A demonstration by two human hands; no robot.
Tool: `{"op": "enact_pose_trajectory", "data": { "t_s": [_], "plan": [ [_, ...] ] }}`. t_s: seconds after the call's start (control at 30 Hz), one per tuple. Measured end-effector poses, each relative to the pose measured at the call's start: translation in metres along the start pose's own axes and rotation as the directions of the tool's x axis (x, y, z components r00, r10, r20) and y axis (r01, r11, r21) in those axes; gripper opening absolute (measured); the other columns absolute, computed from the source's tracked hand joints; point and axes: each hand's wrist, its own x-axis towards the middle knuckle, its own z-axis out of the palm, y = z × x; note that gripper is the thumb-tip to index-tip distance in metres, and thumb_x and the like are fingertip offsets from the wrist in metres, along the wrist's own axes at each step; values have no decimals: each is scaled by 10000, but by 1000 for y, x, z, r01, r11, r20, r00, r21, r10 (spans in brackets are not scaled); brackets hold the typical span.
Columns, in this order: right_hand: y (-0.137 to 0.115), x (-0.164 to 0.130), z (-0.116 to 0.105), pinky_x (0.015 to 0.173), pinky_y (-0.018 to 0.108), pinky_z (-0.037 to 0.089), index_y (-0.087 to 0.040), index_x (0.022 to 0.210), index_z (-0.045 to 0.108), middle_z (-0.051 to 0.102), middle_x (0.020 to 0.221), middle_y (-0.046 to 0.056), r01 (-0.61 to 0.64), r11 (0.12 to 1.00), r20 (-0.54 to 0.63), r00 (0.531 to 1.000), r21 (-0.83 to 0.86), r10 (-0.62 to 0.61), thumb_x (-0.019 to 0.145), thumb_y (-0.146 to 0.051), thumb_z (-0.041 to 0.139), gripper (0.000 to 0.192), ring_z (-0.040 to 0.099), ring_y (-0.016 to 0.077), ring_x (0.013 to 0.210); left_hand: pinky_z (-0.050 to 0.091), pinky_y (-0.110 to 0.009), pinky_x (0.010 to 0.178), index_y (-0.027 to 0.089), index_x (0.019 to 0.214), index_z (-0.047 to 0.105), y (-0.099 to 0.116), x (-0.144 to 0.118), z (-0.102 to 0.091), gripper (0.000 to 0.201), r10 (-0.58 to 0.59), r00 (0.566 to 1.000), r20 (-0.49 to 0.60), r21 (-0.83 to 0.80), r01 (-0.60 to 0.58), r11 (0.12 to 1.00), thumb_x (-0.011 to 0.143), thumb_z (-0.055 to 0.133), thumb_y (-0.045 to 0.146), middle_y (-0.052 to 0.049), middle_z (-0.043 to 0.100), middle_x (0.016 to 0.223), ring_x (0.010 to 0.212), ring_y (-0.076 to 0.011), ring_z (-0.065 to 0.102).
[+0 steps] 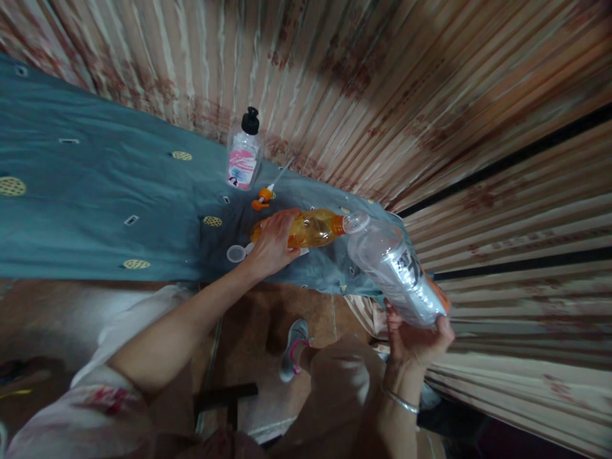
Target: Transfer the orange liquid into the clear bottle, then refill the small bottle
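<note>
My left hand [275,242] grips a small bottle of amber liquid [315,228], tipped on its side over a blue cloth-covered surface [95,191]. Its orange neck meets the open mouth of a large clear plastic bottle [396,268]. My right hand [415,341] holds that large bottle by its base, tilted toward the small one. The large bottle looks mostly empty and carries a dark label.
A clear pump bottle with a pink label and black top [245,156] stands at the back. An orange pump head with a tube [265,194] and a small clear cap [236,254] lie on the cloth. A striped curtain [430,95] hangs behind. My foot [294,350] rests on the tiled floor.
</note>
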Motion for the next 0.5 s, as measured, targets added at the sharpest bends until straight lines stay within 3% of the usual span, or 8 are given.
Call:
{"op": "enact_pose_trajectory", "data": {
  "t_s": [0.5],
  "plan": [
    [4, -1, 8, 538, 295, 540, -230, 1083, 689, 651, 1242, 61, 37, 999, -17, 999, 23, -37, 628, -464, 676, 513, 655, 238, 934, 438, -494, 1089, 129, 1361, 399, -1, 0, -1, 723, 17, 1000, 20, 19, -17, 1000, 728, 734, 230, -187, 567, 1388, 1290, -330, 545]
  ]
}}
